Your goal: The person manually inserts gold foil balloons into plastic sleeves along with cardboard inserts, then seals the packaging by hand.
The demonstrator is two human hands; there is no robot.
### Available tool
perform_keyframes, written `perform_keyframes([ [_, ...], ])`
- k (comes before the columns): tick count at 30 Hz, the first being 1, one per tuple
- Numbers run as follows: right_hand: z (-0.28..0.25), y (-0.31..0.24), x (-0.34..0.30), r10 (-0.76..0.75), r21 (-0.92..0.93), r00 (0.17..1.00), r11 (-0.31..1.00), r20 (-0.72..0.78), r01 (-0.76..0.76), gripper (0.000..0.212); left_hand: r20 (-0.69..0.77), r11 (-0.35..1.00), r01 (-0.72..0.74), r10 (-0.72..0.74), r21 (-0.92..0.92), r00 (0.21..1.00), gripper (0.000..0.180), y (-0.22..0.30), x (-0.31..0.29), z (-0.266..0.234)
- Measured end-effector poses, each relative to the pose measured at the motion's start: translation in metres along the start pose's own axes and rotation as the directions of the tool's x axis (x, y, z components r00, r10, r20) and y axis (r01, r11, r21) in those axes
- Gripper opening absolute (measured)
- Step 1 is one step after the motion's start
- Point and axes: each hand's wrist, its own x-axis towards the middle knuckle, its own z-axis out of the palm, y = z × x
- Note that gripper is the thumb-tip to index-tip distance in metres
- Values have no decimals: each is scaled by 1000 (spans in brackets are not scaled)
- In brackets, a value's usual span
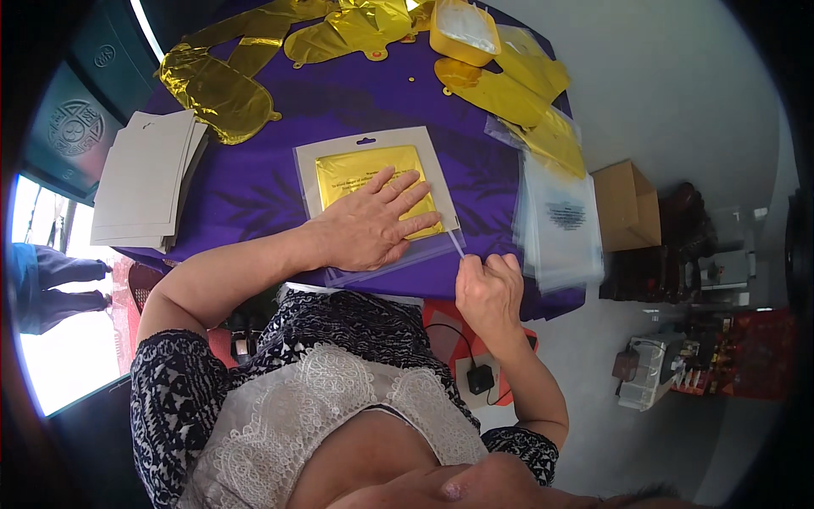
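Observation:
A clear plastic bag [307, 192] lies before me on the purple tablecloth. Inside it are a pale card [413, 144] with a hanging slot and a folded gold foil balloon [348, 170] with dark print. My left hand [369, 222] rests flat on the bag over the foil, fingers spread toward the right. By the bag's lower right corner, my right hand [490, 293] is closed in a pinch on a thin whitish plastic strip [457, 243]. The strip runs taut from the bag's edge to my fingers; the pinched end is hidden.
A stack of pale cards [140, 187] sits at the left. Clear bags [560, 225] lie fanned along the right table edge. Gold foil balloons [216, 89] are spread at the back, near a yellow tub [465, 34] with white contents. A cardboard box [626, 206] stands beyond the table's right side.

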Motion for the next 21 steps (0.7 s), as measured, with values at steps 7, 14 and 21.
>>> perform_keyframes([
  [7, 8, -5, 12, 22, -38, 999, 999, -49, -24, 15, -1, 1000, 15, -15, -13, 1000, 63, 0, -1, -1],
  [14, -1, -12, 5, 74, 124, 997, 990, -23, -70, 26, 0, 1000, 14, -14, 15, 1000, 55, 0, -1, 1],
  [21, -7, -10, 9, 80, 281, 996, 956, 25, -84, 27, 5, 1000, 8, -8, 28, 1000, 54, -1, 0, 1],
])
